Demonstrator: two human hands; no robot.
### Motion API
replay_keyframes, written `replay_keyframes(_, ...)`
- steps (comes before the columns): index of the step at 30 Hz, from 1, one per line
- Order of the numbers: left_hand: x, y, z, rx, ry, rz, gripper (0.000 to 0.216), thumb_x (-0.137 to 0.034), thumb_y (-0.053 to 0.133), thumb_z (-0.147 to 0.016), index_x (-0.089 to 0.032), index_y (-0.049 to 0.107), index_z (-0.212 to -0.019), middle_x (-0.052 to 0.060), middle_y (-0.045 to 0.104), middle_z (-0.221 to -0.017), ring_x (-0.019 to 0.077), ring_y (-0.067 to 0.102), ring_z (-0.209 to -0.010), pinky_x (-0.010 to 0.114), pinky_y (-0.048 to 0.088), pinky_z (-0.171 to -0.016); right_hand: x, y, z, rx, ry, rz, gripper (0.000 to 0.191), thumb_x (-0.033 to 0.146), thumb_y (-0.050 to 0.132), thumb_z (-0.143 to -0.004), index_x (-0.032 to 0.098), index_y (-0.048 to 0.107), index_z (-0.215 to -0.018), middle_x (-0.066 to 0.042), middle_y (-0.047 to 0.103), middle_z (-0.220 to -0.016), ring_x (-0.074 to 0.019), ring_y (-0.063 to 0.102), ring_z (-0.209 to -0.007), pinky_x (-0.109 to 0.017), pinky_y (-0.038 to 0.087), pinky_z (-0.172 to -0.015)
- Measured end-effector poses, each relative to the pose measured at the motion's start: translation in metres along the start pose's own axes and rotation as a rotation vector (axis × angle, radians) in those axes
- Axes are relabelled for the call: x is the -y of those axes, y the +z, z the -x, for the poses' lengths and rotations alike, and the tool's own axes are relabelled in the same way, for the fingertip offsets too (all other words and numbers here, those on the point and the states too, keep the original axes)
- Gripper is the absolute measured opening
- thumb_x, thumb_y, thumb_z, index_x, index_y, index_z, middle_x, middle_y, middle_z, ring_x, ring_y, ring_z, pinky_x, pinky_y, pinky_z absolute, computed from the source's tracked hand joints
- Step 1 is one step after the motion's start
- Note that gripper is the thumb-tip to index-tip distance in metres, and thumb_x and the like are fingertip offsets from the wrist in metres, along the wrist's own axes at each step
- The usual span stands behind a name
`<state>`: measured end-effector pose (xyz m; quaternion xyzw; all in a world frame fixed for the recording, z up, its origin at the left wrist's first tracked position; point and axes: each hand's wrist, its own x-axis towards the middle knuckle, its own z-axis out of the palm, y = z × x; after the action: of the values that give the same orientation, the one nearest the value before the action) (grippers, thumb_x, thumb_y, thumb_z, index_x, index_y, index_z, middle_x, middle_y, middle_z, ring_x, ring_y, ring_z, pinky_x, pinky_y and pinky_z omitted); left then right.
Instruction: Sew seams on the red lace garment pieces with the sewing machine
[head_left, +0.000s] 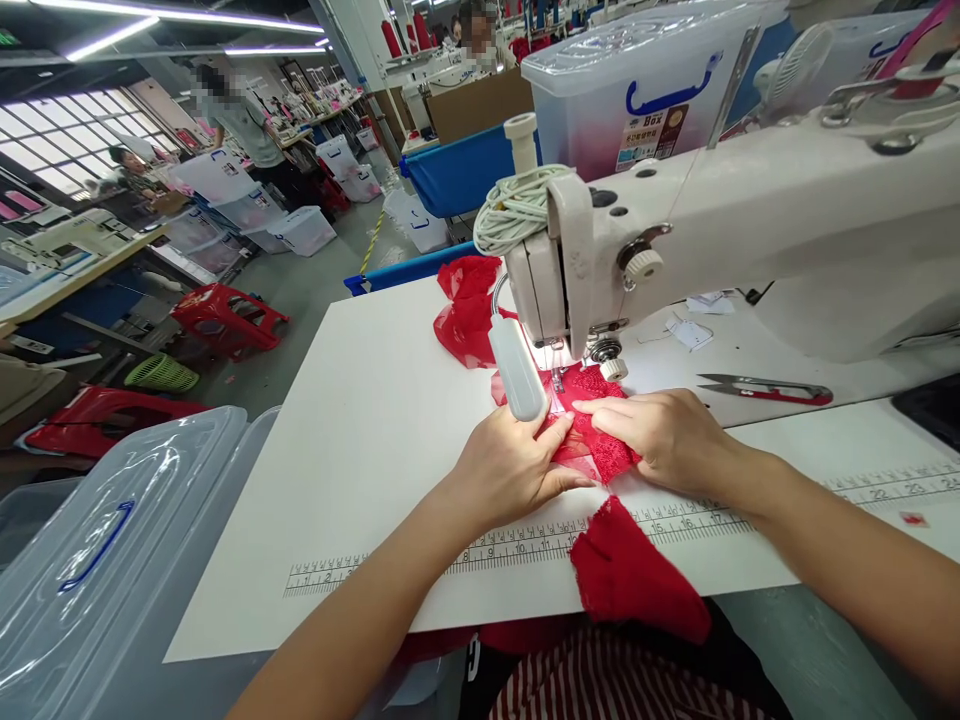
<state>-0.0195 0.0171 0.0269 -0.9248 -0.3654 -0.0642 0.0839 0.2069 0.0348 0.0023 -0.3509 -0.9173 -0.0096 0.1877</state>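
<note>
Red lace fabric [611,455] with a sheer part lies under the needle and presser foot [557,378] of a white sewing machine [720,230]. My left hand [502,465] rests on its left side, thumb and forefinger spread apart and touching the sheer part. On the other side, my right hand [667,435] has its forefinger stretched toward the foot and its other fingers closed together on the lace. A red fabric piece [637,575] hangs over the table's front edge. More red sheer fabric [466,315] lies behind the foot. A small grey lamp [517,368] partly covers the work.
Thread snips [765,388] lie right of my right hand, near paper scraps [688,332]. A printed ruler [495,552] runs along the white table [360,420]. Lidded plastic boxes [150,520] stand at the left. Behind are red stools [229,318] and other people.
</note>
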Motion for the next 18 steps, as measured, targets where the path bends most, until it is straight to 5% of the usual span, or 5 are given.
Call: replay_keyframes(18, 0.011, 0.005, 0.0, 0.021, -0.023, -0.016, 0.078, -0.067, 0.013, -0.094, -0.014, 0.063, -0.122, 0.014, 0.069, -0.099, 0.0262, 0.062, -0.089, 0.036, 0.048, -0.068, -0.002, 0.004, -0.001, -0.007, 0.02, -0.044, 0.04, 0.004, 0.051, -0.073, 0.02, 0.066, -0.106, -0.003, 0.069, -0.121, -0.0191, 0.069, -0.079, -0.028, 0.039, -0.052)
